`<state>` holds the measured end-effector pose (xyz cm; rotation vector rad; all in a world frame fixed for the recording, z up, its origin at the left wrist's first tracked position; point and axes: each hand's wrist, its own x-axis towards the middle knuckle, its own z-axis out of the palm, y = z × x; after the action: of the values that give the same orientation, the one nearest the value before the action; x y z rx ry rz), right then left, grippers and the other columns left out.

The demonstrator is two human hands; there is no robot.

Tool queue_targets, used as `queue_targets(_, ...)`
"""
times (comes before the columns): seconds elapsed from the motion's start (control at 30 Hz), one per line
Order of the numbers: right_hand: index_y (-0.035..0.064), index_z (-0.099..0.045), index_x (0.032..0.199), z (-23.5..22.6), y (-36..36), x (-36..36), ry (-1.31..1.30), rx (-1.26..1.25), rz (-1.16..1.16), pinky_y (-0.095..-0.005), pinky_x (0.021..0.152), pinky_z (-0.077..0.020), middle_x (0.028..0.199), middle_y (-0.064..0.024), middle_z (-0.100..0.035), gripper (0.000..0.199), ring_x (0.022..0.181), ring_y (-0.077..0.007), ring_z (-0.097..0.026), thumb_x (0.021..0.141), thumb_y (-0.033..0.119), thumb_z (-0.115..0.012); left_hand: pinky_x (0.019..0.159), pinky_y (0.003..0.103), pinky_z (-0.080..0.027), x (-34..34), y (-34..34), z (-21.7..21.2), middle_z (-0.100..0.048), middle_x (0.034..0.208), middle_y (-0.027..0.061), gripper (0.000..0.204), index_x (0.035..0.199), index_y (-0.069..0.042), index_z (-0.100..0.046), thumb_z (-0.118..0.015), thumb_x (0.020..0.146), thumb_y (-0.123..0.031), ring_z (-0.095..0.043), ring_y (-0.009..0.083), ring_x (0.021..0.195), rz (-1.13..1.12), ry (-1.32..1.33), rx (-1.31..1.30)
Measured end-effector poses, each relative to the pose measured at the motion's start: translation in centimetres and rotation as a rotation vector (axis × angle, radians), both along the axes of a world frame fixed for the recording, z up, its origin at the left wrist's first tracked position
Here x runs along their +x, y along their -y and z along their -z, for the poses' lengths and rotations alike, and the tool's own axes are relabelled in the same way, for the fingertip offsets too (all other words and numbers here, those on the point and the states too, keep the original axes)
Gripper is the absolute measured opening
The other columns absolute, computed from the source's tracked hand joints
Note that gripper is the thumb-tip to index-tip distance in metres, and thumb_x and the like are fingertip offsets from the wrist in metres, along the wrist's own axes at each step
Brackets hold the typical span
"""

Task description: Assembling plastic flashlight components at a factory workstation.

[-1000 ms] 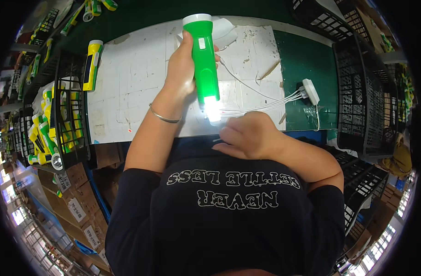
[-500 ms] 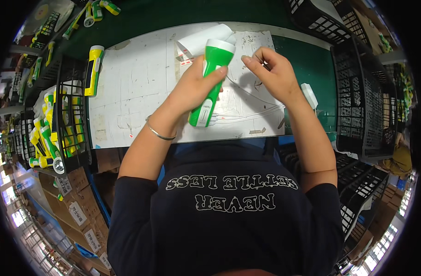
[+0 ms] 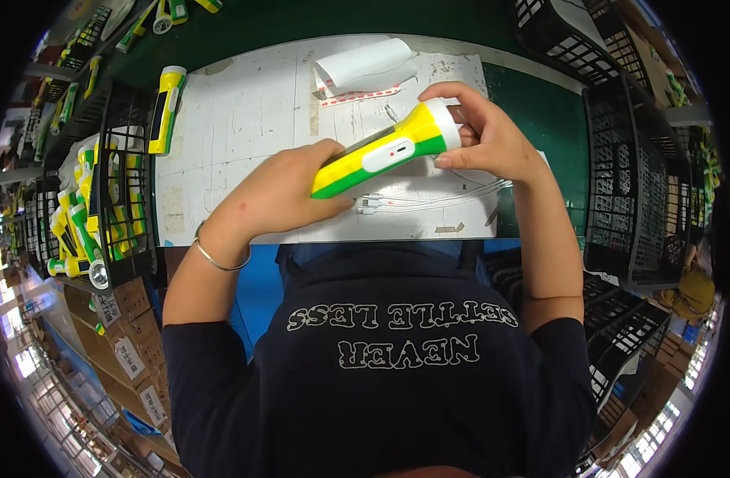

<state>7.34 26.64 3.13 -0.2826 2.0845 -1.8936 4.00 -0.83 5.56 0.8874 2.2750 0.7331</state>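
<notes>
Both hands hold a yellow and green flashlight (image 3: 357, 165) tilted over the table, its white head up toward the right. My left hand (image 3: 289, 189) is wrapped round the tail end. My right hand (image 3: 490, 137) grips the white head, thumb below and fingers behind it. A white panel with a small port and a red dot shows on the flashlight's side. Under it, white charging cables (image 3: 429, 199) lie on the table, plugs pointing left. Another cable plug (image 3: 391, 112) lies just behind the flashlight.
A second flashlight (image 3: 166, 111) lies at the table's left edge. A curled white sheet (image 3: 365, 65) rests at the back of the white work surface (image 3: 229, 103). Black crates stand on both sides; the left crate (image 3: 126, 199) holds several flashlights, and the right crate (image 3: 624, 183) borders the table.
The flashlight has turned from upright to slanting right, and its yellow side with the panel now shows. My right hand, free before, has closed on its head; my left hand moved left and down.
</notes>
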Motion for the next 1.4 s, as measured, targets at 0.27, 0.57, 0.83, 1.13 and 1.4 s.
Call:
queue_targets(0.27, 0.0061, -0.055, 0.103, 5.4, 3.9, -1.8, -0.222, 0.966, 0.311, -0.0344, 0.067, -0.0479, 0.083, -0.0106, -0.059, 0.041, 0.075, -0.024, -0.06, 0.073, 0.031, -0.067, 0.084, 0.031, -0.043, -0.1, -2.7, 5.8, -0.052, 0.109, 0.0148, 0.067, 0.127, 0.002, -0.035, -0.068, 0.075, -0.023, -0.052, 0.0199, 0.098, -0.333, 0.527, 0.514)
queue_targets(0.57, -0.0002, -0.058, 0.09, 4.7, 2.6, -0.5, 0.042, -0.044, 0.262, -0.022, 0.063, -0.0435, 0.075, -0.0017, -0.059, 0.019, 0.069, -0.0062, -0.053, 0.088, 0.019, -0.057, 0.087, 0.031, -0.043, -0.9, -3.1, 7.2, -0.053, 0.11, 0.0176, 0.069, 0.128, 0.002, -0.034, -0.069, 0.074, -0.02, -0.054, 0.0228, 0.102, -0.436, 0.169, 0.508)
queue_targets(0.83, -0.0013, -0.061, 0.086, 2.2, 3.2, 0.9, -0.081, 0.176, 0.383, -0.0201, 0.057, -0.0395, 0.067, 0.0012, -0.056, 0.022, 0.063, -0.0039, -0.047, 0.086, 0.02, -0.06, 0.087, 0.032, -0.043, 0.2, -4.9, 6.3, -0.053, 0.111, 0.0177, 0.067, 0.127, 0.001, -0.035, -0.069, 0.074, -0.02, -0.054, 0.023, 0.101, -0.372, 0.249, 0.549)
queue_targets(1.13, 0.0019, -0.06, 0.081, 3.2, 3.9, 1.1, 0.003, -0.022, 0.498, -0.0176, 0.052, -0.0309, 0.063, 0.0048, -0.049, 0.019, 0.059, -0.001, -0.039, 0.087, 0.02, -0.06, 0.071, 0.039, -0.048, 1.1, -6.3, 5.4, -0.05, 0.1, 0.0177, 0.066, 0.129, -0.006, -0.036, -0.066, 0.071, -0.01, -0.056, 0.0354, 0.088, -0.385, -0.512, 0.367)
queue_targets(1.4, 0.0007, -0.056, 0.076, 2.9, 3.9, 2.4, -0.025, 0.136, 0.397, -0.0198, 0.052, -0.0341, 0.063, 0.0036, -0.051, 0.018, 0.059, -0.0029, -0.042, 0.084, 0.016, -0.062, 0.08, 0.042, -0.045, -1.7, -2.4, 4.1, -0.05, 0.103, 0.0209, 0.061, 0.125, -0.003, -0.037, -0.067, 0.073, -0.015, -0.053, 0.0378, 0.092, -0.569, -0.594, 0.45)
